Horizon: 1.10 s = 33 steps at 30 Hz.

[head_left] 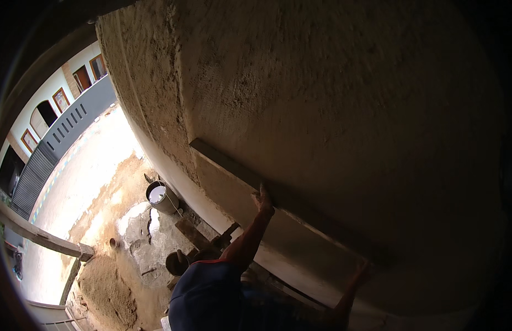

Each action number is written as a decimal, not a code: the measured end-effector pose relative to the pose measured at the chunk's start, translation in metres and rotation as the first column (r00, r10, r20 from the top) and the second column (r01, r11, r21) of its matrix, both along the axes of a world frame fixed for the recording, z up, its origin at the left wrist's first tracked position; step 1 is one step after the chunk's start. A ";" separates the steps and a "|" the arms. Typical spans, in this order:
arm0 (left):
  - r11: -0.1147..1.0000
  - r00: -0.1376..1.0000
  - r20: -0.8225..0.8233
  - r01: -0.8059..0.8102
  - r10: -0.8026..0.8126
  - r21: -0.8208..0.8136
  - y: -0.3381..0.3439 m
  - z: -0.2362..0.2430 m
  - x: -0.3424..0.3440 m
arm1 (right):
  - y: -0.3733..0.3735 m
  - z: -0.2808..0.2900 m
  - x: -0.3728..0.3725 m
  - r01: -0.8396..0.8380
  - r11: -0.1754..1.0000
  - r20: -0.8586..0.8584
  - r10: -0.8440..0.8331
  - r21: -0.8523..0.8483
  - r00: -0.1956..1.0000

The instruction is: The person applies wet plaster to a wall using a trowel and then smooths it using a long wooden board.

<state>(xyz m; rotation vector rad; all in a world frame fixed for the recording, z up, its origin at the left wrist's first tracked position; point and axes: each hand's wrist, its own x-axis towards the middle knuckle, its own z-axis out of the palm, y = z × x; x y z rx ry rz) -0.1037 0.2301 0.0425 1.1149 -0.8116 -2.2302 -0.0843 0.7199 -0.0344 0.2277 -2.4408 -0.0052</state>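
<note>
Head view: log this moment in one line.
left hand on straightedge | right hand on its lower end | straightedge against plastered wall
</note>
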 end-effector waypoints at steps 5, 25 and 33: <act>0.992 0.990 -0.068 -0.124 0.123 -0.013 -0.012 -0.011 -0.006 | 0.033 0.037 -0.009 0.355 0.935 0.406 -0.327 0.005 0.854; 0.791 0.933 -0.360 -0.230 0.013 -0.567 -0.251 0.276 -0.014 | -0.173 0.310 -0.014 -0.300 0.938 -0.032 0.299 -0.171 0.954; 0.905 0.947 -0.302 -0.031 -0.110 -0.424 -0.089 0.241 -0.013 | -0.029 0.259 -0.023 -0.185 0.983 -0.135 0.183 -0.005 0.974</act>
